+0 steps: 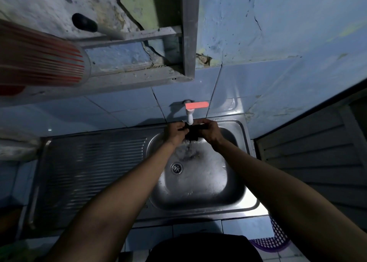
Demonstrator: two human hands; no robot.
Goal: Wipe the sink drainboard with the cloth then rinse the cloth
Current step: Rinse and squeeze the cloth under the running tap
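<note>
A: Basket (pixel 274 240), purple mesh, sits nearest, low at the right; what lies past it?

B: The steel sink basin (pixel 198 182), its drain (pixel 176 168) in the floor, and the ribbed drainboard (pixel 89 166) just to its left

A: And the hands?

B: Both are over the far end of the basin. The left hand (pixel 174 131) and the right hand (pixel 210 131) each grip a dark cloth (pixel 191 134), bunched between them right under the white tap (pixel 189 118). Water runs off the cloth into the basin

A: Any writing or brand?

B: None I can read. The tap has a red lever (pixel 196 104) against blue wall tiles (pixel 119 106); a red-striped object (pixel 39 63) is blurred at upper left
</note>
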